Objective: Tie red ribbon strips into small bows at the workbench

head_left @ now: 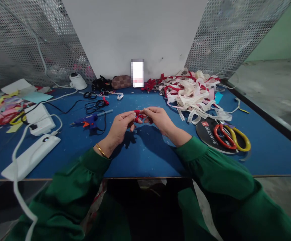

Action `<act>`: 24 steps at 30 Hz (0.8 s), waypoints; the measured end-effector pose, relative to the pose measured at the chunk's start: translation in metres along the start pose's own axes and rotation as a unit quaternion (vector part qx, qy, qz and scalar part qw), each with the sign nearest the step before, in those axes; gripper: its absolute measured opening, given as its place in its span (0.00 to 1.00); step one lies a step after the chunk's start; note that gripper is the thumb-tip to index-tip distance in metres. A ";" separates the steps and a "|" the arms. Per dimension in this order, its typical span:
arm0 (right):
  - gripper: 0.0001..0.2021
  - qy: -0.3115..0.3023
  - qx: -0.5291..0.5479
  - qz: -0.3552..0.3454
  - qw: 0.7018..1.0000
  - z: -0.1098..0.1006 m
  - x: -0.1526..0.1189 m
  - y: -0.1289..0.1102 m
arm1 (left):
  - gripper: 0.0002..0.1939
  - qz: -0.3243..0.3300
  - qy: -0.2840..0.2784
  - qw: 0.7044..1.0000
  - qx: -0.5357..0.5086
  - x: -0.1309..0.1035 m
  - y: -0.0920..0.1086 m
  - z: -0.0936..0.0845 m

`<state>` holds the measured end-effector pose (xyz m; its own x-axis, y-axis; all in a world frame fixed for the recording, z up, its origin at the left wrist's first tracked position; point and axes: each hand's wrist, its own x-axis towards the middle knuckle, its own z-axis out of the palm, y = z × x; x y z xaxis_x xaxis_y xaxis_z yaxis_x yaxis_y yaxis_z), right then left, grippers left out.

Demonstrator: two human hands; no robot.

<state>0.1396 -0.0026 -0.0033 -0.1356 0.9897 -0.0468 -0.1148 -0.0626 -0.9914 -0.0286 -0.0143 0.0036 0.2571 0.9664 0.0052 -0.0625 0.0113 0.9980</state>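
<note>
Just above the middle of the blue table (148, 157), both hands meet around a small red ribbon piece (138, 115). My left hand (120, 126), with a gold bangle at the wrist, pinches the piece from the left. From the right, my right hand (160, 118) has its thumb and fingers closed on the same red piece. Fingers cover part of it, so its full shape is hidden. A blue glue gun (90, 121) lies left of my left hand. Beyond my right hand is a large pile of white, pink and red ribbons (188, 90).
Red-handled scissors (224, 137) and yellow-handled scissors (243, 139) rest on a black disc (208, 135) at right. A power strip (32, 157), white adapter (40, 118) and cables occupy the left. A lit phone (137, 73) and checkered pouch (121, 82) stand behind.
</note>
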 end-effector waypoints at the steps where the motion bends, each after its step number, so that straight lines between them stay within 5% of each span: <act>1: 0.15 0.008 -0.009 -0.003 1.000 -0.001 0.001 -0.001 | 0.15 -0.005 -0.003 1.000 0.002 0.000 0.001 0.000; 5: 0.13 0.017 -0.024 -0.046 0.999 -0.001 0.000 -0.005 | 0.22 -0.014 -0.014 0.999 0.027 -0.002 0.006 0.002; 11: 0.08 -0.082 -0.016 -0.094 0.992 0.001 -0.003 -0.004 | 0.24 -0.012 -0.024 0.998 0.050 -0.004 0.006 0.005; 18: 0.12 -0.152 -0.013 -0.096 0.984 0.001 -0.003 -0.004 | 0.26 0.002 -0.032 0.995 0.090 -0.005 0.006 0.003; 24: 0.16 -0.149 -0.031 -0.082 0.985 0.000 -0.003 -0.002 | 0.26 -0.003 -0.020 0.995 0.099 -0.005 0.006 0.002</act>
<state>0.1397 -0.0052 -0.0015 -0.4049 0.9029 0.1443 -0.1008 0.1127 -0.9885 -0.0281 -0.0193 0.0094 0.2956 0.9553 -0.0018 0.1283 -0.0379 0.9910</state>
